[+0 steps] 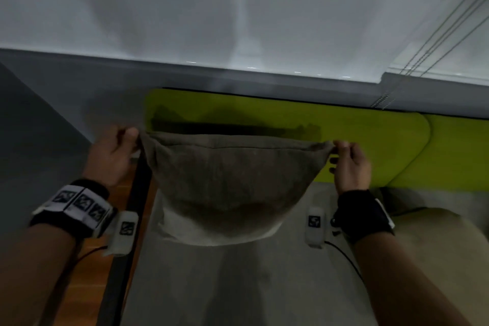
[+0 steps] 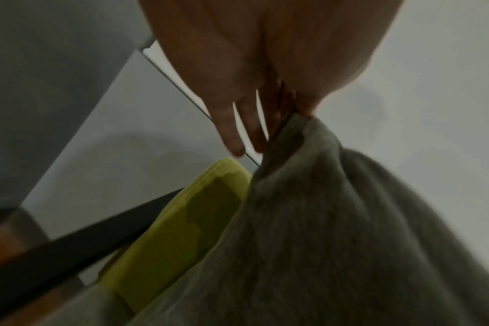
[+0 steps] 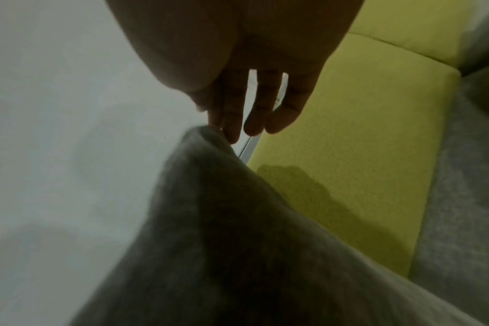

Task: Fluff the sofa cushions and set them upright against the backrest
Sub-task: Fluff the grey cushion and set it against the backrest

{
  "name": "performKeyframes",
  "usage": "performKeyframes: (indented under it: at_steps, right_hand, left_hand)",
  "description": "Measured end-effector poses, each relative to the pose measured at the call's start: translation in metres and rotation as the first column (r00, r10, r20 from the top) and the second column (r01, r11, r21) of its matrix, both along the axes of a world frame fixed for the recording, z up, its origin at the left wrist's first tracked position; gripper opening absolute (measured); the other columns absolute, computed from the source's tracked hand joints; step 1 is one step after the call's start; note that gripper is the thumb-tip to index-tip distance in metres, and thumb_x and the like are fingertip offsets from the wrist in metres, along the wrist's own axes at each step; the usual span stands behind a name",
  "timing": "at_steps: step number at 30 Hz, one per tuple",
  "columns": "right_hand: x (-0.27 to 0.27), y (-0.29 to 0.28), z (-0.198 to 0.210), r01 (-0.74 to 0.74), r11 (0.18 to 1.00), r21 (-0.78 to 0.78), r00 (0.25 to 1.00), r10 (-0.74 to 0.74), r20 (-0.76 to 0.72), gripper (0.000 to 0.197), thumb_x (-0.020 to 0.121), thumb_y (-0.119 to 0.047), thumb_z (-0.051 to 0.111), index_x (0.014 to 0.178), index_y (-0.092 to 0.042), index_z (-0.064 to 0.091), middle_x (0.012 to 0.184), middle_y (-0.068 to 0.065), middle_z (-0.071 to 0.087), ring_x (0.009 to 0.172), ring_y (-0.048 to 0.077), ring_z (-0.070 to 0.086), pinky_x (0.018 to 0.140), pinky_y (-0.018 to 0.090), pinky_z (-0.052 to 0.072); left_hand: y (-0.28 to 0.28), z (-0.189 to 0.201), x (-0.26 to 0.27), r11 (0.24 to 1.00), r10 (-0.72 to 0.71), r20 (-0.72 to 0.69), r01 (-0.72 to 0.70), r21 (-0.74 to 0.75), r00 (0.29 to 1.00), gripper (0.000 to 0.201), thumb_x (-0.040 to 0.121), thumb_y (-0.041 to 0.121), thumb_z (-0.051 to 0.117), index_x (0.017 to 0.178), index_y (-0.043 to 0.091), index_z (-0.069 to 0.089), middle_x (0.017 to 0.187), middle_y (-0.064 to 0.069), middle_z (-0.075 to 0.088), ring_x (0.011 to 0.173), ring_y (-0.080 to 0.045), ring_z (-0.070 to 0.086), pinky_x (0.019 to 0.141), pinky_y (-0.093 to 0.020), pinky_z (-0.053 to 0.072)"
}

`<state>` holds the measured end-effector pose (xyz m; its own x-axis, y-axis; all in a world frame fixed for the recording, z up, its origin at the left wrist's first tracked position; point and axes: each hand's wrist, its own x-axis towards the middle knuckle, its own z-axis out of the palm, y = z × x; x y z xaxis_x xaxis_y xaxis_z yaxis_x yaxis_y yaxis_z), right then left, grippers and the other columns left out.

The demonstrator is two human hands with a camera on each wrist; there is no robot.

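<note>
Blurrily, L hand & R hand pinch grey cushion corners, bottom edge prob. hidden.

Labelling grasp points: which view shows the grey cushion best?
Head view: the whole grey cushion hangs before the green backrest, left hand and right hand each pinching a top corner. Each wrist view shows only one pinched corner and blurred fabric.

No readable text anywhere
</note>
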<state>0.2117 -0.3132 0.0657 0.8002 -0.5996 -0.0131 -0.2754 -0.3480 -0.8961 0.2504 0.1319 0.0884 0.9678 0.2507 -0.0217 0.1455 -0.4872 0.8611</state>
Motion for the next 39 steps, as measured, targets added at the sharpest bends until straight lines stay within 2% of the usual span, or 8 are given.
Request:
performKeyframes:
  at_steps: [6, 11, 16, 22, 26, 31, 36, 39]
  right_hand:
    - [-0.006, 0.015, -0.007, -0.358, 0.919, 0.167, 0.905, 0.385, -0.179, 0.091, 0.068, -0.063, 0.08, 0.146, -0.037, 0.042, 0.131, -0.003, 0.059, 0.114, 0.02, 0.063, 0.095, 0.044, 0.056]
    - [-0.015, 0.019, 0.004, -0.318, 0.928, 0.197, 0.938, 0.338, -0.08, 0.035, 0.07, -0.042, 0.089, 0.094, -0.028, 0.069, 0.099, 0.005, 0.073, 0.091, 0.026, 0.071, 0.08, 0.049, 0.061]
    - [-0.022, 0.005, 0.011, -0.182, 0.791, 0.584, 0.973, 0.23, -0.008, 0.029, 0.091, -0.018, 0.069, 0.119, -0.023, 0.063, 0.111, 0.006, 0.068, 0.1, 0.025, 0.065, 0.072, 0.034, 0.054]
    - [-0.024, -0.008, 0.003, -0.54, 0.841, -0.037, 0.824, 0.52, -0.226, 0.047, 0.088, -0.012, 0.076, 0.11, -0.051, 0.065, 0.116, -0.004, 0.07, 0.101, 0.017, 0.069, 0.088, 0.042, 0.057]
    - [-0.019, -0.005, 0.02, -0.52, 0.726, -0.45, 0.853, 0.41, -0.323, 0.018, 0.091, -0.036, 0.07, 0.108, -0.038, 0.071, 0.094, 0.004, 0.077, 0.087, 0.027, 0.073, 0.075, 0.041, 0.058]
    - [-0.012, -0.013, 0.02, -0.325, 0.888, -0.324, 0.945, 0.295, -0.141, 0.052, 0.082, -0.085, 0.045, 0.101, -0.04, 0.064, 0.093, 0.005, 0.076, 0.092, 0.028, 0.072, 0.08, 0.05, 0.057]
    - [-0.012, -0.012, 0.0, -0.34, 0.939, -0.048, 0.939, 0.342, 0.042, 0.04, 0.079, -0.077, 0.061, 0.106, -0.048, 0.065, 0.11, 0.005, 0.072, 0.104, 0.03, 0.068, 0.086, 0.058, 0.056]
    - [-0.016, -0.03, 0.0, -0.469, 0.883, 0.009, 0.883, 0.469, -0.018, 0.05, 0.07, -0.075, 0.072, 0.111, -0.049, 0.066, 0.111, -0.008, 0.073, 0.106, 0.02, 0.068, 0.09, 0.048, 0.057]
  left_hand:
    - [0.015, -0.01, 0.003, 0.986, -0.158, -0.085, 0.152, -0.072, 0.984, 0.022, 0.085, 0.049, 0.07, 0.103, 0.046, 0.058, 0.122, -0.002, 0.067, 0.114, -0.023, 0.061, 0.1, -0.039, 0.047]
    - [0.019, -0.002, 0.002, 0.967, -0.255, 0.011, 0.255, 0.002, 0.967, 0.033, 0.091, 0.021, 0.07, 0.103, 0.049, 0.056, 0.122, -0.002, 0.066, 0.115, -0.019, 0.059, 0.096, -0.033, 0.046]
    - [0.021, 0.005, -0.009, 0.968, -0.25, 0.018, 0.25, 0.022, 0.968, 0.027, 0.091, 0.026, 0.069, 0.101, 0.048, 0.058, 0.098, 0.023, 0.062, 0.096, -0.005, 0.06, 0.08, -0.016, 0.043]
    - [0.014, 0.003, -0.014, 0.985, -0.166, 0.035, 0.168, -0.049, 0.985, 0.019, 0.091, 0.027, 0.069, 0.103, 0.04, 0.06, 0.098, 0.023, 0.062, 0.088, 0.013, 0.058, 0.07, -0.003, 0.044]
    - [0.01, -0.002, -0.013, 0.99, -0.123, 0.072, 0.128, -0.059, 0.99, 0.013, 0.092, 0.032, 0.068, 0.094, 0.044, 0.062, 0.095, 0.022, 0.065, 0.087, 0.013, 0.061, 0.077, -0.009, 0.048]
    - [0.016, -0.012, -0.012, 0.999, -0.01, 0.114, 0.015, -0.042, 0.993, 0.007, 0.095, 0.033, 0.065, 0.097, 0.027, 0.068, 0.092, 0.02, 0.066, 0.082, 0.016, 0.062, 0.079, -0.013, 0.051]
    - [0.007, -0.009, -0.018, 0.999, -0.032, 0.098, 0.033, -0.012, 0.995, 0.016, 0.096, 0.025, 0.064, 0.086, 0.037, 0.063, 0.086, 0.022, 0.065, 0.081, 0.005, 0.059, 0.071, 0.001, 0.041]
    - [0.008, -0.006, -0.021, 0.993, -0.088, 0.05, 0.092, -0.072, 0.995, 0.026, 0.089, 0.026, 0.073, 0.098, 0.047, 0.062, 0.096, 0.026, 0.069, 0.095, 0.008, 0.064, 0.087, -0.015, 0.048]
